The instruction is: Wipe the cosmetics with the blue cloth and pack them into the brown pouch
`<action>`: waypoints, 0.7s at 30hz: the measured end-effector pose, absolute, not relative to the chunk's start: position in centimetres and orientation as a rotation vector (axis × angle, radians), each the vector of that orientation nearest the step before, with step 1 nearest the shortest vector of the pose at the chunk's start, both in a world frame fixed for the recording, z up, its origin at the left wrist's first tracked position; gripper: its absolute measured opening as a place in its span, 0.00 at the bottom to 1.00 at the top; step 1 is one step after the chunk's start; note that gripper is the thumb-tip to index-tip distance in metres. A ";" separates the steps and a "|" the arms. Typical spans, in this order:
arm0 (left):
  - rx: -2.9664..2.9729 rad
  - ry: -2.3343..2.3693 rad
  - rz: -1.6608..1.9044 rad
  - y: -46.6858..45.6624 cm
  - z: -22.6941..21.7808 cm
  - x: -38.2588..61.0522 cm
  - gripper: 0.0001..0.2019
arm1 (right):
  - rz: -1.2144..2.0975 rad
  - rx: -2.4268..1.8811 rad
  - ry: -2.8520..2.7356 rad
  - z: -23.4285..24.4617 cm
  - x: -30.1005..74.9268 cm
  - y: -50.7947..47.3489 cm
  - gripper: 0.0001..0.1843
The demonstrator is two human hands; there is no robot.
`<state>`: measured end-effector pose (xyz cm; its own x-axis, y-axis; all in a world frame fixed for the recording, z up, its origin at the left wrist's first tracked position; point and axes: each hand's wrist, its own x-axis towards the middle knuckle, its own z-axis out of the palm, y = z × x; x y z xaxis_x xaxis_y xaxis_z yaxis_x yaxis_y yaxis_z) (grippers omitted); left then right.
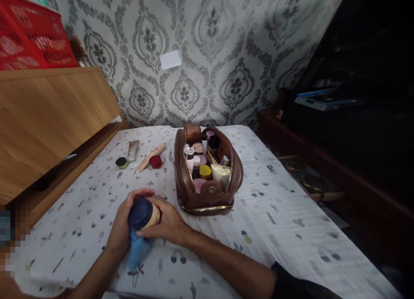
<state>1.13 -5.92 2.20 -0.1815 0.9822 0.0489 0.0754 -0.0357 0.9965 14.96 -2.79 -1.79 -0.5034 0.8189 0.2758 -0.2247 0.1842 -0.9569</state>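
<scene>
Low and left of centre, a jar with a dark blue lid (141,212) and a cream-coloured body is tilted between both of my hands. My left hand (119,225) curls around its left and far side. A blue cloth (139,252) hangs down beneath the jar by my left palm; which fingers pinch it is hidden. From the other side, my right hand (172,223) grips the jar's body, thumb in front. Just beyond stands a brown cosmetic bag (207,203), unzipped and full of tubes, bottles and jars, among them a yellow-lidded jar (205,172) and a cream tube (221,174).
Left of the bag lie a small green-lidded jar (122,162), a small tube (133,150), a long peach tube (151,157) and a red-lidded jar (155,162). A patterned cloth (278,230) covers the table. Wooden furniture (54,118) bearing a red basket (35,36) borders the left.
</scene>
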 end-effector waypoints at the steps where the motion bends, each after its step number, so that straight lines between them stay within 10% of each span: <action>1: 1.110 1.368 1.352 -6.0 1.9 1.5 0.25 | 1.373 -0.617 -1.614 -1.8 15.0 -2.8 0.37; 21: 1.439 1.624 1.154 -5.6 3.6 0.1 0.33 | 1.000 -0.618 -1.884 -1.3 15.3 -3.6 0.36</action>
<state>0.14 -5.57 3.63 -0.1666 0.9835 0.0708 0.3905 -0.0002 0.9206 15.25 -3.60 -1.33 -0.4811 0.7373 0.4743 0.0202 0.5502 -0.8348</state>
